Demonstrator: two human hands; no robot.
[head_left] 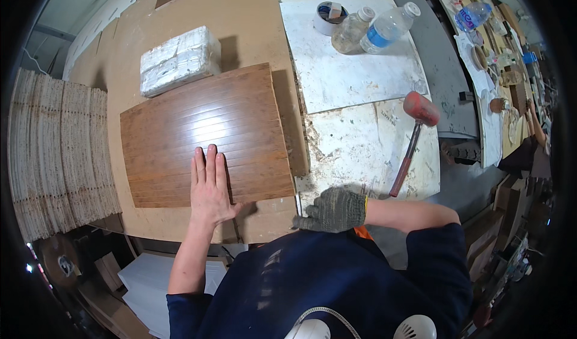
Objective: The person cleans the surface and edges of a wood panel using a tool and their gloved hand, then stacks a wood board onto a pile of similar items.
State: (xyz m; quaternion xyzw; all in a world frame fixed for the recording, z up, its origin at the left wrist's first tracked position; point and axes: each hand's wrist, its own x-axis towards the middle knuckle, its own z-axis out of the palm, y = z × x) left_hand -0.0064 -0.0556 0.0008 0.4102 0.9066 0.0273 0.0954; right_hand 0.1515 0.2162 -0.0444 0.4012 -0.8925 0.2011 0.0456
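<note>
My bare left hand (210, 186) lies flat on a glossy brown slatted wood panel (162, 146), its fingers stretched toward the far side. My right hand (333, 211), in a dark grey knitted glove, is at the table's near edge, just off the panel's near right corner. Its fingers point left, loosely bent and apart, and I see nothing held in them; the palm side is hidden. A block wrapped in whitish, worn tape (180, 62) stands along the panel's far edge. To the right lies a mallet (421, 109) with a red head and dark red handle.
A tall stack of thin boards (63, 152) stands at the left. Two clear plastic bottles (384, 32) and a roll of tape (329, 17) sit on a white sheet at the far right. Beyond is a cluttered bench (493, 116), with another person's arm (537, 125) beside it.
</note>
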